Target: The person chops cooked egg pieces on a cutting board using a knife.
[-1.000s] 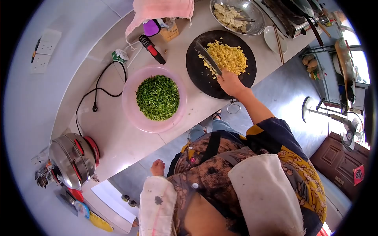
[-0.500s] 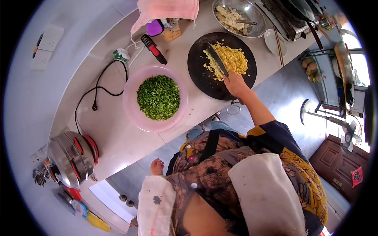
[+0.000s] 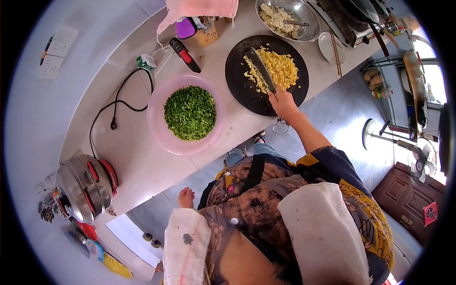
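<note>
My right hand [image 3: 283,101] is wrapped round the handle of a knife [image 3: 261,70], whose blade lies along the left side of chopped yellow food [image 3: 280,68]. The food is spread on a round black board [image 3: 236,80]. Left of the board stands a pink bowl [image 3: 156,115] with chopped greens [image 3: 190,113]. My left hand [image 3: 186,196] hangs below the counter's front edge, its fingers curled in, with nothing visible in them.
A metal bowl [image 3: 311,29] of pale food and a white plate [image 3: 327,49] with chopsticks [image 3: 336,54] stand behind the board. A black-and-red tool [image 3: 185,56], a black cord [image 3: 115,102] and a steel pot [image 3: 78,187] are on the counter [image 3: 137,164].
Compared with the first frame, the knife and my right hand have shifted right, closer to the middle of the yellow food. My left hand has moved slightly left.
</note>
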Motion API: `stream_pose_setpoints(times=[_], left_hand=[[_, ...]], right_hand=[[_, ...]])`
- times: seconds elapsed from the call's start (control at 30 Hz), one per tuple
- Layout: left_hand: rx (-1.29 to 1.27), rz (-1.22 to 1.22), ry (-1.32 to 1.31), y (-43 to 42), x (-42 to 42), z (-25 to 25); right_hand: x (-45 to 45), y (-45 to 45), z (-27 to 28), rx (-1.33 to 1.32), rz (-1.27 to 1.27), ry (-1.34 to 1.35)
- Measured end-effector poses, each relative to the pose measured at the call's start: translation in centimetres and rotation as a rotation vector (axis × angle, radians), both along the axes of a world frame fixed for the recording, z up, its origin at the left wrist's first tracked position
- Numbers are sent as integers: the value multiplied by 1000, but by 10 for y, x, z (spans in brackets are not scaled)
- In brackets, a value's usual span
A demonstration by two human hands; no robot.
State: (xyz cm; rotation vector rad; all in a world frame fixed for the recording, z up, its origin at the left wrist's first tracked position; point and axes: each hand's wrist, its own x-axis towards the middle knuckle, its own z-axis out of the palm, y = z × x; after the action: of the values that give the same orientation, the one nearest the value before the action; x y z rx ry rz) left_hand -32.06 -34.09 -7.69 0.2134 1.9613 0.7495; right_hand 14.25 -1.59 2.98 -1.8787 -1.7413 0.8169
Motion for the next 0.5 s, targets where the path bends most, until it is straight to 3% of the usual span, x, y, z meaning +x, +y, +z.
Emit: stream_pose_setpoints(times=[0.23, 0.37, 0.5], left_hand=[[-62, -66, 17, -6, 3, 7], [-39, -53, 25, -11, 2, 9], [-9, -28, -67, -22, -15, -19]], right_hand=[[-8, 18, 9, -116, 188, -140], [-9, 21, 2, -168, 167, -176], [-7, 14, -7, -96, 113, -148]])
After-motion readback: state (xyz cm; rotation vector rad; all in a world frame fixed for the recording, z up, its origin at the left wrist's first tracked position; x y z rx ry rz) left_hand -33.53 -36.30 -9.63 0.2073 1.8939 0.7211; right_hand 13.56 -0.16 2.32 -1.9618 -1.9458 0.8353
